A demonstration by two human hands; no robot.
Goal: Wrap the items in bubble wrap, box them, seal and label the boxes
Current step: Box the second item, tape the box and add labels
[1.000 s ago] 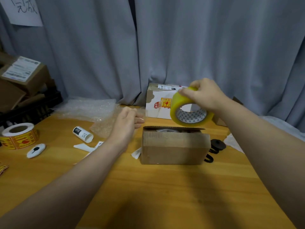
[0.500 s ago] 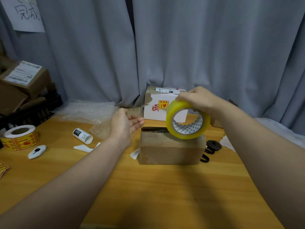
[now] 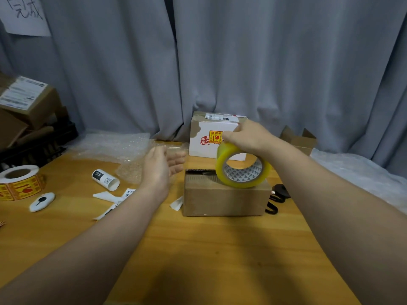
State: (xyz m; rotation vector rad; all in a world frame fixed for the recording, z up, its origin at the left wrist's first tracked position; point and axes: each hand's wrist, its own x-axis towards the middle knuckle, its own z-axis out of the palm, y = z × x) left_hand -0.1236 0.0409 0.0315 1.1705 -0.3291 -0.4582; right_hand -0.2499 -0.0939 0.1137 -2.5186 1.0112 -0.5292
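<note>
The cardboard box point(image 3: 224, 199) sits at frame centre on the wooden table point(image 3: 198, 249). At the left edge lies a label roll point(image 3: 21, 181), with bubble wrap point(image 3: 110, 146) further in, toward the curtain point(image 3: 264, 62). The left hand point(image 3: 160, 168) hovers just left of the box, fingers straight, holding nothing. The right hand point(image 3: 248, 137) grips a yellow tape roll point(image 3: 242, 170) from above, on edge atop the box's right part.

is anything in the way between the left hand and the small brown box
Nothing visible. The left hand hovers open just left of the brown box, with only air between them. The tape roll, gripped by the right hand, is over the box's right side.
</note>
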